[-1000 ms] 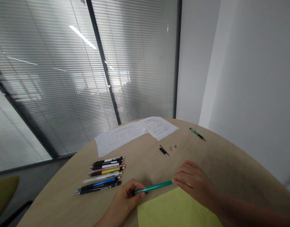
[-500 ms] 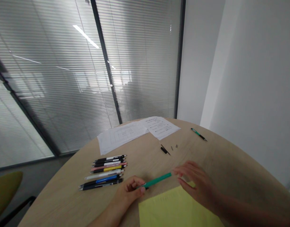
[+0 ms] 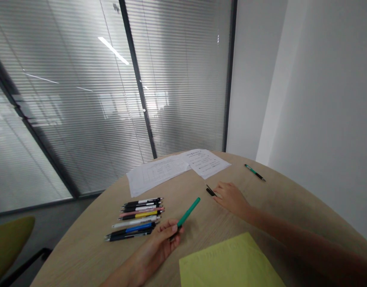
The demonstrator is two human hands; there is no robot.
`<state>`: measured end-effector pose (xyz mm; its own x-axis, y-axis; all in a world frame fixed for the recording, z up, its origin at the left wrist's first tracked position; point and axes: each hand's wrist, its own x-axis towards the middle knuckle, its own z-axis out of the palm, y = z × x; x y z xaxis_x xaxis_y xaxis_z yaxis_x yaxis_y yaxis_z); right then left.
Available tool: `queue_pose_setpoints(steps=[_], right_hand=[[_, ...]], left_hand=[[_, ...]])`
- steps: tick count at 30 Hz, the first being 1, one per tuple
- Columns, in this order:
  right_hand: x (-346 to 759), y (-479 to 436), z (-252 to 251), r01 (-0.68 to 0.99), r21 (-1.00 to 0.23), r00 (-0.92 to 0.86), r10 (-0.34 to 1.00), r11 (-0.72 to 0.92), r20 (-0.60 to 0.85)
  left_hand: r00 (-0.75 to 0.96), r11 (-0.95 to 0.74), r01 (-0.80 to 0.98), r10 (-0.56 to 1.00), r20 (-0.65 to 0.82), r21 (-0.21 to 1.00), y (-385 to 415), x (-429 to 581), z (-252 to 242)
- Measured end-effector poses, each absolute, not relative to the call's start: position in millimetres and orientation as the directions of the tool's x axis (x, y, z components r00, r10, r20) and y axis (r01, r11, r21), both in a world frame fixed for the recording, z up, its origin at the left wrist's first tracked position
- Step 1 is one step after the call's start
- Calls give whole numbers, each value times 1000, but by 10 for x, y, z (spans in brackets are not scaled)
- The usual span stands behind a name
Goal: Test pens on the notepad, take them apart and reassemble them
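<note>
My left hand (image 3: pixel 165 241) pinches the lower end of a green pen barrel (image 3: pixel 188 212), which tilts up and to the right above the round wooden table (image 3: pixel 81 247). My right hand (image 3: pixel 231 197) is stretched out farther back on the table, its fingers curled down over small loose pen parts beside a small black piece (image 3: pixel 210 191). I cannot make out what those fingers hold. A row of several pens (image 3: pixel 137 217) in black, white, pink, yellow and blue lies just left of my left hand.
A yellow sheet (image 3: pixel 228 263) lies at the table's near edge. Two white printed sheets (image 3: pixel 174 167) lie at the far side. Another green pen (image 3: pixel 254 172) rests at the far right. A yellow-green chair (image 3: pixel 10 239) stands left, glass walls with blinds behind.
My right hand let go of the green barrel's tip and reached back to the small parts by the black piece. My left hand swung the barrel up and away from the yellow sheet.
</note>
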<state>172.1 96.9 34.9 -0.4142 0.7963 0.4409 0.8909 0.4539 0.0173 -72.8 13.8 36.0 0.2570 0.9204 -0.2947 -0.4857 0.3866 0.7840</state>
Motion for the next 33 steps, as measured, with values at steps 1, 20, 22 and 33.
queue_pose_setpoints(steps=[1,20,22,33], right_hand=[[1692,995,343,899,21,-403,806,438,434],[1966,616,227,641,-540,-339,832,546,439],[1995,492,207,585,-581,-341,821,566,457],[1941,263,264,499,-578,-352,760,646,546]], left_hand=[[252,381,-487,923,-291,786,134,-725,363],[159,282,-137,953,-260,950,200,-732,328],[177,244,-60,957,-230,968,192,-730,326],[227,132,151,960,-164,980,139,-723,315]])
